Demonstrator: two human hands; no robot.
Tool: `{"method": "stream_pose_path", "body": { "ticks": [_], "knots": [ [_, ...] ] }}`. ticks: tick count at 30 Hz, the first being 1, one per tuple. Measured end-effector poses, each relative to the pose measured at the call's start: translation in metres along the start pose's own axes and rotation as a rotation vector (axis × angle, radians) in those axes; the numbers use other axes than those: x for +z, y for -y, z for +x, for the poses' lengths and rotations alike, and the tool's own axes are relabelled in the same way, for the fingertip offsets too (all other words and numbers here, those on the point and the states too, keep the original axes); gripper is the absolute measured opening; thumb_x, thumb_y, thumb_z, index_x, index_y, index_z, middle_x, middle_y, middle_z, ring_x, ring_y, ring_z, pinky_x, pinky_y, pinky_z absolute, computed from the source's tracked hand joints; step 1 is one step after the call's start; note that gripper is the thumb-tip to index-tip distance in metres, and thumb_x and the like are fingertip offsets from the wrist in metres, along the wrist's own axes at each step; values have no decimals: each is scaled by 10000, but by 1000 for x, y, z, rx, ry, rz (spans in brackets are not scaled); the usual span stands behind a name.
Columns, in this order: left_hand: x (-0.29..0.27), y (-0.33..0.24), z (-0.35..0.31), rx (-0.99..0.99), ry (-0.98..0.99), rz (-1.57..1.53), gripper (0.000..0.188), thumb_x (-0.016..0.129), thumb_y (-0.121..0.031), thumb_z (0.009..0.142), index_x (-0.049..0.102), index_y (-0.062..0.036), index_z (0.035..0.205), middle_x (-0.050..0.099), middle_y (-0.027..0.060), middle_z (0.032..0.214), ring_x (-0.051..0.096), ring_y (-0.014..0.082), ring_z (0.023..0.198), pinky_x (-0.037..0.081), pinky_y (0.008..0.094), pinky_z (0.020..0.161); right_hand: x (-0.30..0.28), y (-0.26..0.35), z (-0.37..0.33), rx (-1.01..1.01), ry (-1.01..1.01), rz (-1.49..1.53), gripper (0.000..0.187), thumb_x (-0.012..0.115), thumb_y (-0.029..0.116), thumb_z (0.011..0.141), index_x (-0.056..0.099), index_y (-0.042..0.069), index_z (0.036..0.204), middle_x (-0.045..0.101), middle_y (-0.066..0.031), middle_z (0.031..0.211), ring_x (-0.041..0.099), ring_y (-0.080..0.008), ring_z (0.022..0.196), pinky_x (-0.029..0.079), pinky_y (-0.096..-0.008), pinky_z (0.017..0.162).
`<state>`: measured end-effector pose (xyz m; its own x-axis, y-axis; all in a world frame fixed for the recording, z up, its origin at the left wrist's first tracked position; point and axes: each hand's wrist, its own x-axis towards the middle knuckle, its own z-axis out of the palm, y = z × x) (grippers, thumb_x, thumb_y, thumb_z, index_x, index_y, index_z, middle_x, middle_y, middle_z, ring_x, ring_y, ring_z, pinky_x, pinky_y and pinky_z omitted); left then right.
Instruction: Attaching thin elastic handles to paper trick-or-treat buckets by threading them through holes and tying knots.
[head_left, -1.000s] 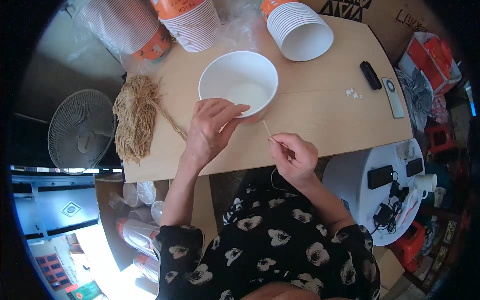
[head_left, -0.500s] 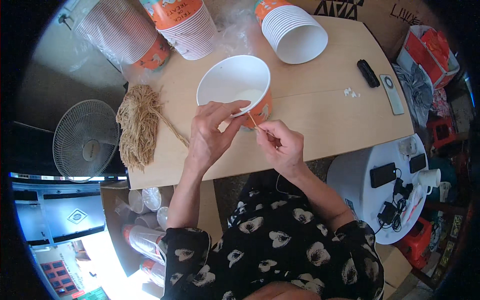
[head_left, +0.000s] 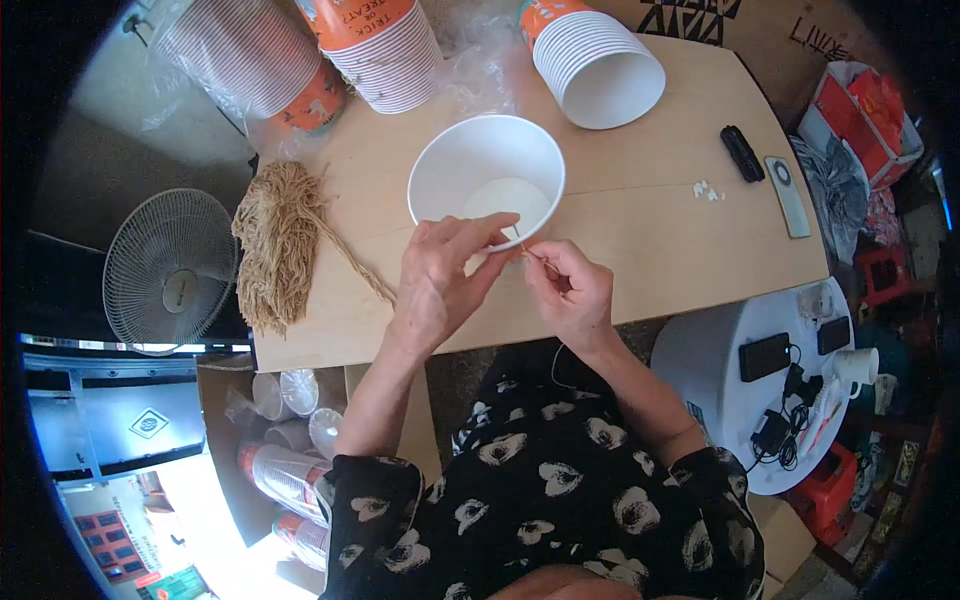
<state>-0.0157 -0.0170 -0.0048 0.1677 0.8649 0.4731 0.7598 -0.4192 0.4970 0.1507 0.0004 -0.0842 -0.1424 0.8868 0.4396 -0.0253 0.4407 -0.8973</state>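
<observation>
A paper bucket (head_left: 478, 160), white inside with orange print outside, is tipped so that its mouth faces up and toward me. My left hand (head_left: 440, 275) pinches its near rim, fingers at the inside and thumb below. Right beside it, my right hand (head_left: 575, 290) is closed on a thin tan cord (head_left: 527, 248) at the bucket's outer wall. A small white tip (head_left: 516, 231) shows just inside the rim near my left fingertips. To the left lies a bundle of tan cords (head_left: 275, 250), with loose strands running toward my left wrist.
Nested bucket stacks (head_left: 385, 65) stand along the back, one lying sideways (head_left: 610, 85). Small white pieces (head_left: 708, 191), a black object (head_left: 741, 153) and a grey-white remote-like device (head_left: 787, 197) lie at right. A fan (head_left: 170, 270) is left; a round white table (head_left: 710, 350) with cables is right.
The bucket has tilted further toward me and shifted slightly right, showing more of its inside. Both hands moved slightly along; the white tip now shows inside the rim, and less cord is visible.
</observation>
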Motion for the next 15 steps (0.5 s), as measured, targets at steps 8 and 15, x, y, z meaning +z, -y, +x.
{"method": "stream_pose_path", "body": {
  "ticks": [8, 15],
  "knots": [
    [-10, -12, 7, -53, 108, -120, 387, 746, -114, 859, 655, -65, 1232, 731, 124, 932, 706, 296, 850, 545, 402, 735, -12, -4, -5, 91, 4, 14, 73, 649, -30, 940, 649, -15, 1011, 605, 65, 768, 478, 28, 650, 351, -147, 553],
    [-11, 23, 38, 51, 377, -64, 246, 693, -113, 865, 710, -32, 1097, 713, 206, 891, 694, 361, 780, 546, 427, 731, -14, -3, -4, 133, 42, 50, 87, 636, -14, 954, 634, -30, 1039, 597, 70, 771, 459, 31, 639, 338, -152, 544]
  ]
}}
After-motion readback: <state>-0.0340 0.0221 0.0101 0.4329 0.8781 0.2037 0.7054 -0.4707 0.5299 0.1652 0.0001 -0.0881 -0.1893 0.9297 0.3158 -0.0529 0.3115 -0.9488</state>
